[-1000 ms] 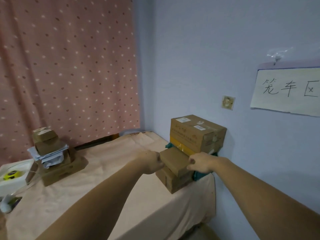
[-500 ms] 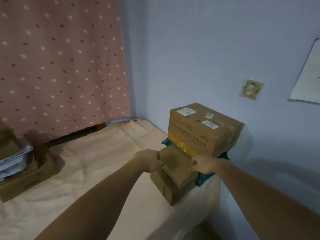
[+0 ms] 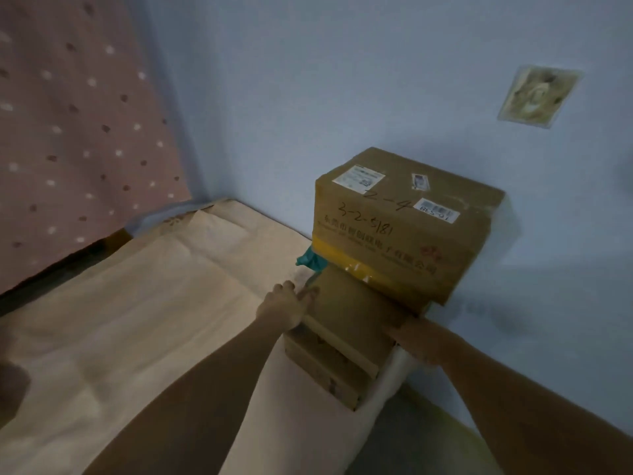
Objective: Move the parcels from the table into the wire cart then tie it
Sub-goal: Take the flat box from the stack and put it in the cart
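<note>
Left hand (image 3: 286, 308) fingers (image 3: 306, 296) straight against small box (image 3: 346, 320); right hand (image 3: 406, 332) opposite, fingers hidden, grip unclear. Large box (image 3: 400, 224) just beyond.

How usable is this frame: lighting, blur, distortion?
Head view: dim, bluish light; large brown cardboard box with legible handwriting; left hand slightly motion-blurred; right hand lost in shadow under that box; wide-angle bending tilts the blue wall.

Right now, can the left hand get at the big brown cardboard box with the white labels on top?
Probably yes. The left hand rests at the near left edge of the small brown cardboard box, just below and in front of the big brown cardboard box; nothing stands between them.
</note>
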